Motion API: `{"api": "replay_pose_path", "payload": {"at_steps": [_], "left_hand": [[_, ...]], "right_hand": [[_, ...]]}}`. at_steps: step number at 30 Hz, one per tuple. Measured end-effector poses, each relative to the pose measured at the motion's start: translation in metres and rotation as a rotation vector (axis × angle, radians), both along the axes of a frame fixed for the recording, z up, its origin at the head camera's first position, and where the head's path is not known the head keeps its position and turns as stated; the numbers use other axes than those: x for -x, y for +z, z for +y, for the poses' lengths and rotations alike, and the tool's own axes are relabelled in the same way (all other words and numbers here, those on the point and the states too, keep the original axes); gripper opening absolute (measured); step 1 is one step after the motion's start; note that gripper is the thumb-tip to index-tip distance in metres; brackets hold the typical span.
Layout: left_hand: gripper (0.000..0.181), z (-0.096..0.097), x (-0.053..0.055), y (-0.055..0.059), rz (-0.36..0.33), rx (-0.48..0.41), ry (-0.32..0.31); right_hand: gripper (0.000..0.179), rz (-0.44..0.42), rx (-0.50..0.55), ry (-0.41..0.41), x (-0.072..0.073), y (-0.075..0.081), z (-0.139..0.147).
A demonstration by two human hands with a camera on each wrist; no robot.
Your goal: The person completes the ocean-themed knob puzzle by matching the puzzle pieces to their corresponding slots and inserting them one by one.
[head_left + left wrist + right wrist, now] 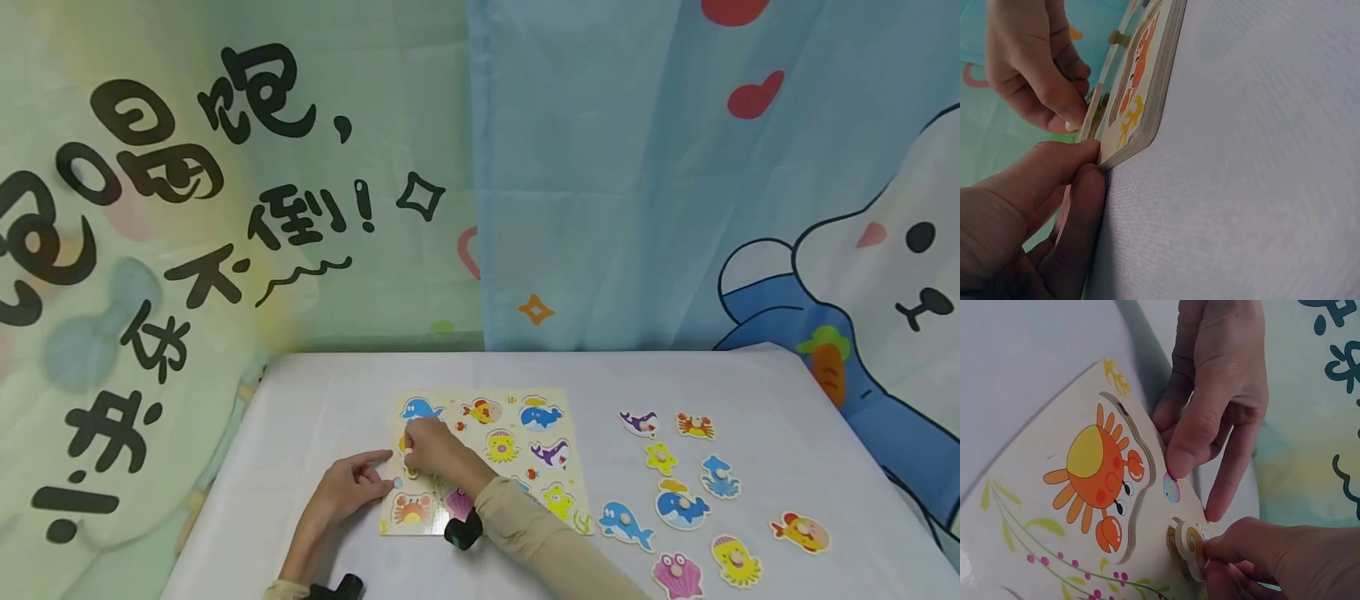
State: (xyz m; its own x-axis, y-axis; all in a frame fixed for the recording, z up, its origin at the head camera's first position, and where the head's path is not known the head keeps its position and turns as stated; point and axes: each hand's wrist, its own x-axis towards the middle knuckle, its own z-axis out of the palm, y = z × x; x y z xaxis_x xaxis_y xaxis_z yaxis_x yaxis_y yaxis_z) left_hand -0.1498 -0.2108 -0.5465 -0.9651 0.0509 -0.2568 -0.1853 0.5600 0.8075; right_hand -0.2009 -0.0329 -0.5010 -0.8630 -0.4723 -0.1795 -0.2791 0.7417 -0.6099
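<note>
A wooden peg puzzle board with printed sea animals lies on the white table. My left hand grips its left edge, the thumb on the upper face near a corner. Above the same side, my right hand pinches the small knob of a yellow-brown piece with a curl on it. That piece is tilted over a recess in the board, next to the printed orange crab. In the left wrist view the right hand's fingertips cover part of it; its full shape is hidden.
Several loose knobbed pieces lie right of the board, among them a dolphin, a whale, a pink shell and a fish. A black wrist device sits over the board's front edge. Printed curtains hang behind the table.
</note>
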Motion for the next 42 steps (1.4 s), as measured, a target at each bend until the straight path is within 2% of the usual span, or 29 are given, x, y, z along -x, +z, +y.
{"api": "replay_pose_path", "payload": {"at_steps": [12, 19, 28, 34, 38, 42], "left_hand": [[0.050, 0.003, 0.004, 0.003, 0.013, -0.006, -0.014], [0.049, 0.003, 0.004, 0.002, 0.016, 0.000, -0.017], [0.050, 0.001, 0.004, 0.004, 0.002, -0.003, -0.006], [0.050, 0.002, 0.003, 0.003, -0.012, -0.026, 0.003], [0.050, 0.003, 0.003, 0.002, -0.014, -0.023, 0.006], [0.049, 0.002, 0.001, 0.001, -0.006, 0.019, 0.020]], "right_hand": [[0.018, -0.030, -0.092, -0.064, 0.002, 0.002, -0.003], [0.016, -0.035, -0.082, -0.077, 0.000, -0.003, -0.004], [0.015, -0.009, -0.097, -0.053, -0.001, -0.007, -0.006], [0.012, 0.047, -0.131, -0.039, -0.003, -0.007, -0.006], [0.015, 0.072, -0.158, -0.045, -0.006, -0.008, -0.006], [0.024, 0.100, -0.153, -0.046, -0.015, -0.005, -0.007]]}}
